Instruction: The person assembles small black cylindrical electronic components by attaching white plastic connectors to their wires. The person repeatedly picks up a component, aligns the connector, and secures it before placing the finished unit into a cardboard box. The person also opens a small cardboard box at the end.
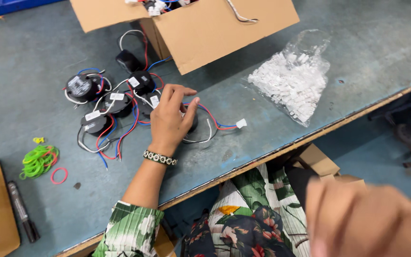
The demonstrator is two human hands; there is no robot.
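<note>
The left hand (pixel 170 119) was closed over a black round unit (pixel 192 124) on the worktop (pixel 262 95), red and blue wires (pixel 215 121) trailing rightward; the blurred right hand (pixel 367 219) was farther off, its grip indeterminable

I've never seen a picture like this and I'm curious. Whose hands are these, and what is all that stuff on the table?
The picture comes from a camera worn on a person's head, looking down at their own hands. The left hand, wearing a beaded bracelet, rests on a small round black part with red, blue and white wires. More of these black wired parts lie on the grey-blue worktable. The right hand is blurred and close to the camera; I cannot tell whether it holds anything. Nearby are an open brown cardboard box, a clear plastic bag of small white pieces, and green and red rubber bands.
</note>
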